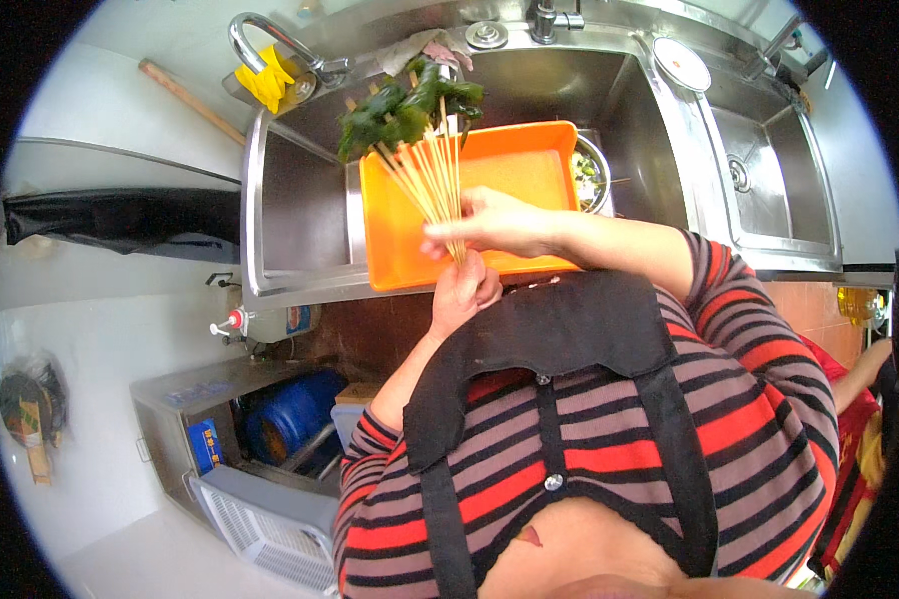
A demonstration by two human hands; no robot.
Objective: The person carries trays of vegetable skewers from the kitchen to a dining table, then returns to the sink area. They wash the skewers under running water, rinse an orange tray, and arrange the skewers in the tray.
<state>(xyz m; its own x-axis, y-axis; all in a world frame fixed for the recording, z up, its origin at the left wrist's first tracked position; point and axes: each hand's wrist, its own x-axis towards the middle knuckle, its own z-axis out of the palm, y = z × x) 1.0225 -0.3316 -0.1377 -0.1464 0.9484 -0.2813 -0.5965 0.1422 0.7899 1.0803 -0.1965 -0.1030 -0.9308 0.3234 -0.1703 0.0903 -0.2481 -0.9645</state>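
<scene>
A fanned bundle of thin wooden skewers (436,176) with dark green leafy pieces (412,105) on their far ends stands over an orange plastic tray (524,168). My left hand (466,290) grips the lower ends of the bundle near the tray's front edge. Around the skewers a little higher up are the fingers of my right hand (498,223), reaching in from the right. The tray rests over a large stainless steel sink (300,202). Behind the tray's right side, a round metal bowl (605,176) holds pale and green pieces, partly hidden.
A curved faucet (251,37) with a yellow cloth (266,81) stands at the back left. At the back right are another faucet (545,22), a round white lid (682,64) and a smaller sink (775,180). Part of another person's arm (861,374) shows at far right.
</scene>
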